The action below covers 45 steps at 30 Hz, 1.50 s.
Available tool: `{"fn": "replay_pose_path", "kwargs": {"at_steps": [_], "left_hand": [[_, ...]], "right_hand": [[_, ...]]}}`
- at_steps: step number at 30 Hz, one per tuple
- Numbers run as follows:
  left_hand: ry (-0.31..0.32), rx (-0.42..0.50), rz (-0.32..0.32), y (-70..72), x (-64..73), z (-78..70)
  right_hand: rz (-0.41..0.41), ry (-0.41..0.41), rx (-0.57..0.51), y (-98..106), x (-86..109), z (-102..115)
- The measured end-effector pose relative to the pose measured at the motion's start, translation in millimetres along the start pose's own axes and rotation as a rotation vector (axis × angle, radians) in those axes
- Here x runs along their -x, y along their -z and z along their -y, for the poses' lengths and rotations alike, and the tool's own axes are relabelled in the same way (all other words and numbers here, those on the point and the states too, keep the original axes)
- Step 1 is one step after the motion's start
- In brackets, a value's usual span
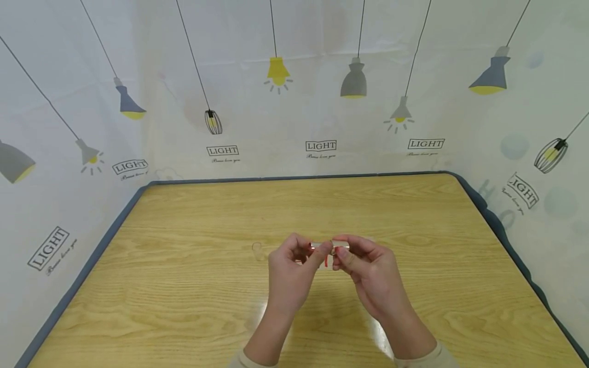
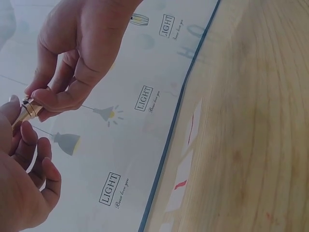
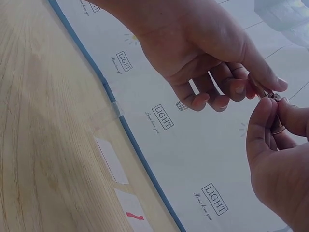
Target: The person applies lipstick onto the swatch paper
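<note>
A small, shiny gold lipstick tube (image 1: 341, 245) is held level between both hands over the middle of the table. My left hand (image 1: 291, 273) grips its left end between thumb and fingers. My right hand (image 1: 375, 271) pinches its right end, and the two thumbs come close together at the middle. In the left wrist view, a dark ring shows around the gold tube (image 2: 32, 109) near its middle. Most of the tube is hidden by fingers in the right wrist view.
White paper strips with red marks (image 2: 181, 186) lie on the wooden table (image 1: 161, 286), mostly hidden behind the hands in the head view. A faint clear outline (image 1: 257, 251) shows left of the hands. A lamp-printed backdrop (image 1: 294, 117) stands around the table's dark blue edge.
</note>
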<state>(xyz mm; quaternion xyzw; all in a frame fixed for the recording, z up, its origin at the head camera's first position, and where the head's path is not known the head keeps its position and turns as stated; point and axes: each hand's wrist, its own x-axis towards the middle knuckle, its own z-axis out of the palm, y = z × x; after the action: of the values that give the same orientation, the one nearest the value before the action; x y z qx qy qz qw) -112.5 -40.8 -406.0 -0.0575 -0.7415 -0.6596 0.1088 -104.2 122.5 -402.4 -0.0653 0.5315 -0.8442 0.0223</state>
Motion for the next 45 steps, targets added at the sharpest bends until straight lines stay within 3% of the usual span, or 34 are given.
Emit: {"fn": "replay_pose_path", "kwargs": {"at_steps": [4, 9, 15, 19, 24, 28, 31, 34, 37, 41, 45], "left_hand": [[-0.057, -0.034, -0.004, -0.7, 1.8, -0.7], [-0.081, -0.038, -0.019, -1.9, 3.0, -0.1], [-0.041, -0.008, -0.02, -1.6, 4.3, 1.6], [-0.018, -0.034, -0.001, 2.6, 4.1, 3.3], [-0.086, -0.07, 0.012, 19.8, -2.4, 5.9], [-0.191, -0.129, -0.085, 41.3, -14.5, 12.2], [-0.206, -0.213, -0.168, 57.7, -24.2, 17.9], [-0.158, -0.349, -0.2, 72.4, -34.3, 22.0], [-0.067, -0.523, -0.177, 84.7, -43.2, 24.6], [0.091, -0.704, -0.048, 96.7, -47.6, 31.9], [0.192, -0.771, 0.098, 102.5, -46.7, 45.6]], "right_hand": [[-0.002, 0.008, 0.003, 2, 0.1, -1], [-0.001, 0.029, -0.004, 2, 1.1, -1], [-0.01, 0.04, -0.013, 1, 1.7, -1], [-0.058, 0.042, -0.011, 3, 0.6, -1], [-0.121, 0.049, -0.03, 9, -2.2, 1], [-0.126, 0.06, -0.052, 12, -3.8, 2], [-0.122, 0.059, -0.059, 13, -4.3, 2], [-0.119, 0.054, -0.054, 14, -4.6, 2], [-0.121, 0.049, -0.05, 14, -5.0, 2], [-0.126, 0.037, -0.045, 17, -5.0, 2], [-0.13, 0.021, -0.033, 19, -5.2, 2]]}}
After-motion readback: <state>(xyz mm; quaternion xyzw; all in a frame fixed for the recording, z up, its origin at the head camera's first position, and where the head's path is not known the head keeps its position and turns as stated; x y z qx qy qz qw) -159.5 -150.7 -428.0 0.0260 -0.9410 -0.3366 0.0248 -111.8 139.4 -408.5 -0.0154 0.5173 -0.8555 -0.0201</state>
